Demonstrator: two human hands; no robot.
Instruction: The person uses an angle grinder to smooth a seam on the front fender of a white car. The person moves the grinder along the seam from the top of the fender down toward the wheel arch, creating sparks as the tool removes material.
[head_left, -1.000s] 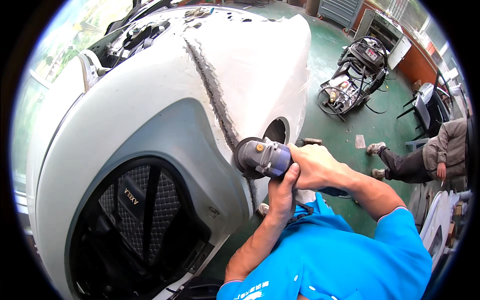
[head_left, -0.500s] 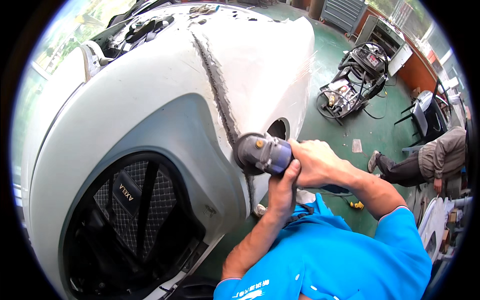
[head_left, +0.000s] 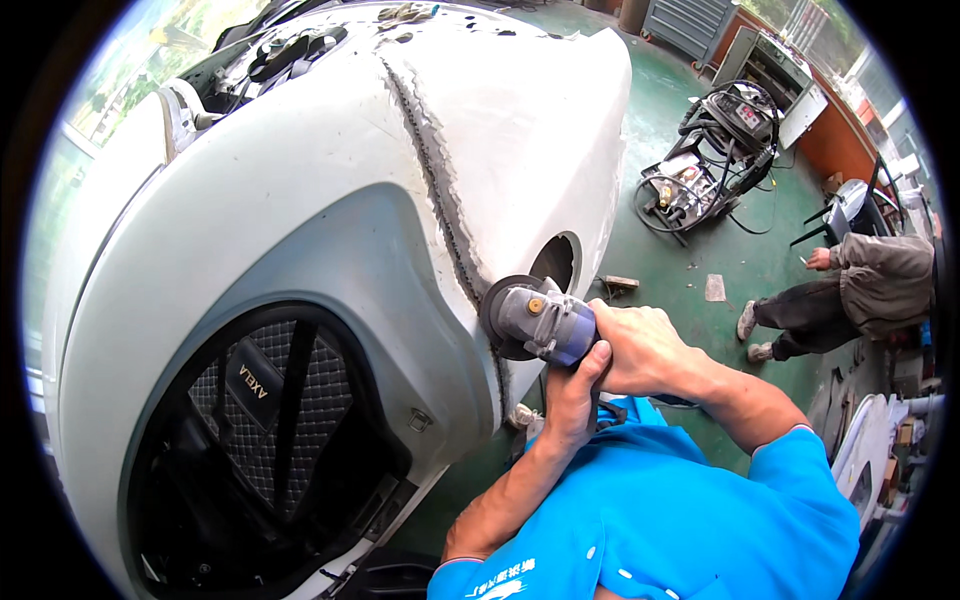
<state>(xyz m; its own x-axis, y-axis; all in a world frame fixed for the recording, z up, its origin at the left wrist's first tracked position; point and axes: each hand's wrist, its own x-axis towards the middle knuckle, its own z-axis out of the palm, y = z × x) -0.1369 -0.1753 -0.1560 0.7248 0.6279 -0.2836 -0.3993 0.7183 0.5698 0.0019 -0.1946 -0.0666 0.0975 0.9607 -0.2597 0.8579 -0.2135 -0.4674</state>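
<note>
Both hands hold an angle grinder (head_left: 548, 318) with a dark round disc and a blue-grey body. My right hand (head_left: 640, 348) wraps its body from the right. My left hand (head_left: 578, 395) grips it from below, thumb up along the side. The disc sits at a ragged, bare-metal seam (head_left: 440, 200) that runs down the white car body panel (head_left: 520, 130). Whether the disc touches the metal cannot be told. Just beyond the grinder is a round hole (head_left: 556, 260) in the panel. The grinder's rear end is hidden by my hands.
At left, an opening (head_left: 270, 400) in the car body shows a dark interior with a quilted mat. A wheeled machine with hoses (head_left: 710, 160) stands on the green floor (head_left: 650, 100). To the right stands another person (head_left: 880, 290), near a chair (head_left: 850, 215). Gloves (head_left: 405, 14) lie atop the car.
The grinder and both hands have shifted slightly right and down, and the disc shows a little farther from the seam. The other person has moved, one hand now raised forward.
</note>
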